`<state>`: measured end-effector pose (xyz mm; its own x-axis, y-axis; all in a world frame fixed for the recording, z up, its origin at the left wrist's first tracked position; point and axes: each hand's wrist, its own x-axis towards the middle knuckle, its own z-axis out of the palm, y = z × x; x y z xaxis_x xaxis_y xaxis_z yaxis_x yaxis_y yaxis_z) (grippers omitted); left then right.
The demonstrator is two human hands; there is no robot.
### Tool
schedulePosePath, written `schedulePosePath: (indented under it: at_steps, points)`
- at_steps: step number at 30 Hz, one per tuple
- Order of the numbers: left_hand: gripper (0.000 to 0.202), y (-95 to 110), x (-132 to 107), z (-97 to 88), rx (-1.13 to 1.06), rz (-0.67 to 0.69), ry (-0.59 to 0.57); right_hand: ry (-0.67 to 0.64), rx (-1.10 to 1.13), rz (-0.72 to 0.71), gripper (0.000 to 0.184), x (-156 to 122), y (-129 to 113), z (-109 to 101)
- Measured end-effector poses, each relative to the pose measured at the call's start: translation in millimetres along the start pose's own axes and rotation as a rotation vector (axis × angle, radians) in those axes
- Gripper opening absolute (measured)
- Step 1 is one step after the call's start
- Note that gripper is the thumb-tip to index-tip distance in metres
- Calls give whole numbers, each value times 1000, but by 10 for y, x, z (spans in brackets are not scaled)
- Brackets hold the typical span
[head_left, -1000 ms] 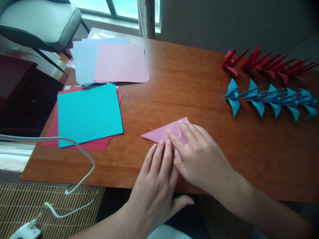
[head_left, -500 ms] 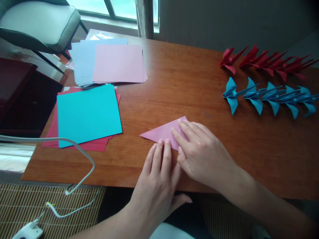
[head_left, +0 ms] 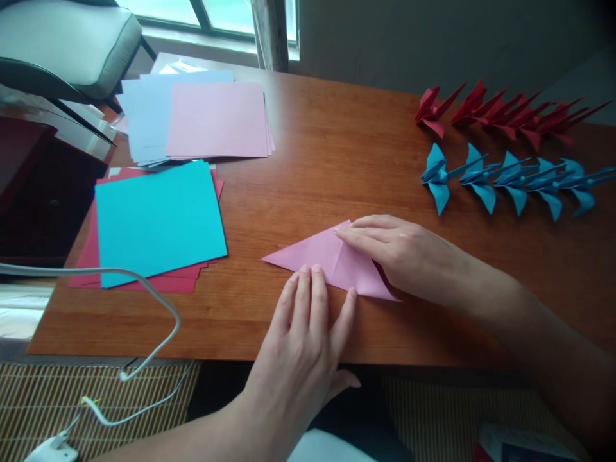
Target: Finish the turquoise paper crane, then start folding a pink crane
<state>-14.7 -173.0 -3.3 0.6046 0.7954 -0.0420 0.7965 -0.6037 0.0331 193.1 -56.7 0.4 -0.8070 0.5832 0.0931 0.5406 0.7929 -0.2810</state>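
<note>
A folded pink origami paper (head_left: 332,256) lies on the wooden table in front of me, a long triangular shape with a sharp point at its left and a crease near its middle. My left hand (head_left: 303,340) rests with fingers spread, its fingertips holding down the paper's near edge. At the far upper corner of the paper, my right hand (head_left: 404,250) has its fingers together on the edge, gripping there. The right thumb is hidden beneath the hand, and part of the paper's right side is covered.
To the left lie turquoise paper (head_left: 161,221) on red sheets (head_left: 81,260), and pale pink paper (head_left: 216,120) over light blue sheets (head_left: 149,122). Rows of red cranes (head_left: 510,112) and blue cranes (head_left: 510,176) stand at right. A white cable (head_left: 163,305) crosses the table's left corner.
My right hand has shifted from the paper's middle and right part to its upper corner and turned on its side, uncovering more of the paper. My left hand stays at the near edge.
</note>
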Motion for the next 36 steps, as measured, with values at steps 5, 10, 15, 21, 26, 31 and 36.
schedulePosePath:
  at_steps: [5, 10, 15, 21, 26, 31, 36]
  points:
    - [106, 21, 13, 42, -18, 63, 28, 33, 0, -31, 39, -21, 74, 36]
    - [98, 57, 44, 108, -34, 139, 44, 39, -9, -34, 37, -38, 58, 46]
    - [103, 108, 54, 150, -44, 102, 51, 19, 30, -6, 36, -29, 71, 31]
    - [114, 208, 92, 151, -23, 79, 35, -25, 44, 9, 35, -13, 74, -8]
    - [120, 275, 119, 148, -10, 65, 30, -36, 43, 10, 35, -8, 66, -7]
    - [127, 346, 129, 132, 35, 67, 4, -33, 34, 13, 34, -6, 63, 8]
    - [99, 449, 199, 66, 168, 93, -45, -47, 37, 24, 32, 6, 34, -3]
